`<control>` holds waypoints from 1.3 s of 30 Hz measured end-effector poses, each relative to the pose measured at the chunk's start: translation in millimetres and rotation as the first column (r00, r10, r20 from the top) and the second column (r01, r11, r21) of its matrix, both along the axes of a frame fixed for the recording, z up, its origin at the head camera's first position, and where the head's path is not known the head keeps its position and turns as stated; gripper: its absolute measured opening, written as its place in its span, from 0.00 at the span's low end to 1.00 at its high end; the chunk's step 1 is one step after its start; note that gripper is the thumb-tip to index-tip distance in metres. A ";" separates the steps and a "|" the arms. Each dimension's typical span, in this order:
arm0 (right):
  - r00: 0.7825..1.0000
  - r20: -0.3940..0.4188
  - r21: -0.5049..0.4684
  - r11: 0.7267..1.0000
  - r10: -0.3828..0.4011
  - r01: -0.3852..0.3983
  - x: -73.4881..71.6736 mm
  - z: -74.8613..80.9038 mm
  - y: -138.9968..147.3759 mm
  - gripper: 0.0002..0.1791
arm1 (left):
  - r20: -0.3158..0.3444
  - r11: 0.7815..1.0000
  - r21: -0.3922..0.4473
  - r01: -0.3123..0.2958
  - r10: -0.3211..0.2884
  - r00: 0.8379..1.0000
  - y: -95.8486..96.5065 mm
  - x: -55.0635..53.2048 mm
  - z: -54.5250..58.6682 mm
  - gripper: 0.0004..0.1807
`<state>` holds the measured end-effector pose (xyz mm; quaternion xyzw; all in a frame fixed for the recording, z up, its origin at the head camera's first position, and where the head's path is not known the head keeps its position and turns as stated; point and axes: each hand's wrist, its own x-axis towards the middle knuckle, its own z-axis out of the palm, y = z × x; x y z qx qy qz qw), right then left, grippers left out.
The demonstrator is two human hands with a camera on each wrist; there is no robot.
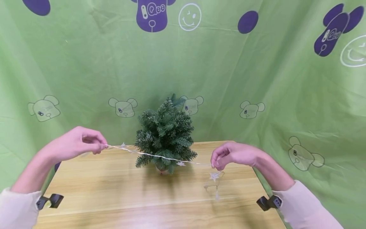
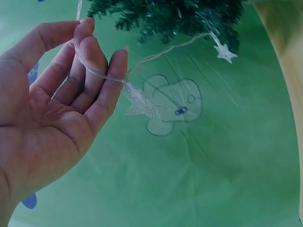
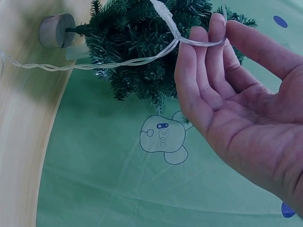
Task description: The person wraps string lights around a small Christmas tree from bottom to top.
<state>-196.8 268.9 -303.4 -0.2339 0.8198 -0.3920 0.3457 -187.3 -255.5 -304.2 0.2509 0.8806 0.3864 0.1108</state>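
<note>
A clear-wired string of star lights [image 1: 160, 156] runs between both hands, passing in front of a small green artificial Christmas tree [image 1: 166, 133]. At its left end, my left hand [image 1: 83, 143] pinches the wire between thumb and fingertips. Beside those fingers in the left wrist view hangs a clear plastic star [image 2: 142, 103]. My right hand [image 1: 233, 155] pinches the wire right of the tree, slightly lower than the left. Below it dangles a loose length with a star [image 1: 214, 176]. The right wrist view shows the wire [image 3: 203, 44] crossing the fingertips.
The tree's round wooden base [image 3: 57, 30] stands on a light wood table [image 1: 128, 200]. Green cloth [image 1: 217, 70] printed with cartoon bear heads hangs behind and at the sides. Black wrist cameras [image 1: 268, 203] sit on both sleeves.
</note>
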 end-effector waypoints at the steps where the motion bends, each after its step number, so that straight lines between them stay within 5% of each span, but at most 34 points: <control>1: 1.000 0.001 0.000 1.000 0.000 0.000 -0.4 0.8 0.4 0.10 | 0.003 1.000 0.002 0.001 -0.001 1.000 1.9 0.4 1.8 0.05; 5: 1.000 -0.021 0.010 1.000 -0.002 0.002 -1.7 5.2 3.5 0.10 | 0.021 0.999 0.013 0.038 -0.038 0.999 10.6 4.2 7.6 0.05; 9: 0.999 -0.053 0.015 1.000 -0.011 0.012 -2.6 10.3 6.3 0.09 | 0.053 0.990 0.037 0.137 -0.139 0.989 18.3 7.4 8.4 0.04; 14: 0.997 -0.073 0.011 1.000 0.000 0.001 -2.6 14.6 8.4 0.09 | 0.131 0.968 0.053 0.245 -0.250 0.959 26.9 10.0 1.2 0.03; 22: 0.997 -0.074 0.011 1.000 0.001 0.000 -0.8 17.8 8.7 0.10 | 0.183 0.948 0.085 0.308 -0.319 0.930 48.2 10.7 -12.8 0.01; 29: 0.997 -0.074 0.000 1.000 -0.012 0.012 -1.5 17.3 13.1 0.09 | 0.139 0.938 0.102 0.330 -0.342 0.929 72.0 9.9 -3.3 0.02; 39: 0.992 -0.109 -0.010 0.998 -0.062 0.061 -1.2 29.4 18.4 0.10 | 0.085 0.961 0.088 0.261 -0.268 0.960 94.9 0.6 18.6 0.06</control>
